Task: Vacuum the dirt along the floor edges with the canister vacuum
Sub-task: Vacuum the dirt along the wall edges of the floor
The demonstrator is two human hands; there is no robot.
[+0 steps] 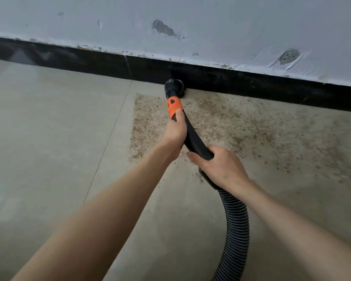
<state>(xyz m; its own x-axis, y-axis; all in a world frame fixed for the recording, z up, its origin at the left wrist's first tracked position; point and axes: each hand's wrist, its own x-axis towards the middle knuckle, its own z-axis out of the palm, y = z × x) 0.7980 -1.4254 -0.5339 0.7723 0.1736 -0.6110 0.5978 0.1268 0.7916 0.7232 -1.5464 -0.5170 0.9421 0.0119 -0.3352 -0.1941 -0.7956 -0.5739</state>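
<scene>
Grip: both hands are wrapping around the black curved wand (193, 136) — each closed tight on it.
Left hand (175, 131): gripping high up, thumb touching the orange collar (174, 108).
Right hand (221, 165): clamping the wand's lower end, just above where the ribbed hose (236, 220) is trailing off toward the bottom edge.
Nozzle (173, 86): sitting beyond the left hand, pressing into the corner where floor (49, 128) is meeting black baseboard (251, 82).
Dirt (241, 126): brown grit lying spread to the right of the wand — along the baseboard.
Wall (211, 23): white, showing chipped patches.
</scene>
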